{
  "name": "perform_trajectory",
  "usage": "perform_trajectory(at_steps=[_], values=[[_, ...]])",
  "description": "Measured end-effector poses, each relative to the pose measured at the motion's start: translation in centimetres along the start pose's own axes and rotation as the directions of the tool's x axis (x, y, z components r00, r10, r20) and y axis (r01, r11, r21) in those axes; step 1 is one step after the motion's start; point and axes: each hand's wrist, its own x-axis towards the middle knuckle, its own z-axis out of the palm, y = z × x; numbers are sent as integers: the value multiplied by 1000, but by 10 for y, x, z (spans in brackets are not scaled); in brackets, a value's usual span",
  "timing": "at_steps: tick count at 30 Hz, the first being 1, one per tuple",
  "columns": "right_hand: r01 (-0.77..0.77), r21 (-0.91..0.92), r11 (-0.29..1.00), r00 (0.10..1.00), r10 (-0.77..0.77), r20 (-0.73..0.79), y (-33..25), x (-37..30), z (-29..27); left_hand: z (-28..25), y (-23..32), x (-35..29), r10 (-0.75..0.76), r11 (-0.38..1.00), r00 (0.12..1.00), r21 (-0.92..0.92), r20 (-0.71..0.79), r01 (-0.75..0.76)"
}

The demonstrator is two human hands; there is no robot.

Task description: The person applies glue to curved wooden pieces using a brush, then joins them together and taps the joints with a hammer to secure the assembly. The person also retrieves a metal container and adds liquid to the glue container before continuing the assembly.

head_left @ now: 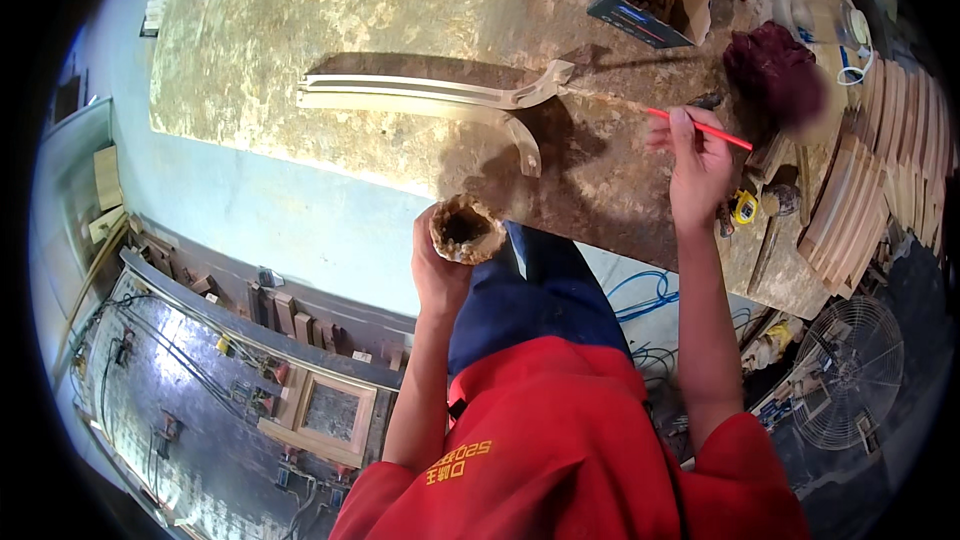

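My left hand (437, 265) is wrapped round a cup (485, 250) whose rim is thickly crusted with pale brown, glue-like stuff; its inside looks dark. Between the fingers of my right hand (699, 172) is a thin stick with a red handle (728, 136). Its pale, slender front part points left, toward the curled end of a light wooden piece (400, 90). Whether the tip touches the wood I cannot tell. That piece is long, narrow and grooved, and lies on the stained worktable (400, 0). Beside it, a second curved end (527, 148) bends toward me.
An open cardboard box (652, 28) holding small wooden bits stands at the far side. To the right are a dark red cloth (775, 70), a clear jar (815, 20), a yellow tape measure (743, 207) and stacked curved wooden parts (855, 190). A fan (850, 370) stands lower right.
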Motion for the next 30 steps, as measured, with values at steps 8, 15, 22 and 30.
perform_trajectory(at_steps=[8, 15, 22, 30], values=[[191, 65, 979, 982, -190, -20, -61, -7, -9, -9, 16, 23, 100, 993, 995, 58, 4, -100], [411, -88, 907, 811, -320, 490, -126, -5, 57, 16, 76, 114, 123, 924, 981, -378, 152, -58], [551, -261, 793, 812, -436, 388, -121, 75, 84, 54, 119, 264, 479, 838, 853, -397, 206, -375], [84, -407, 910, 995, -54, 83, -69, 51, 52, 75, 73, 350, 478, 846, 770, -458, 422, -274]])
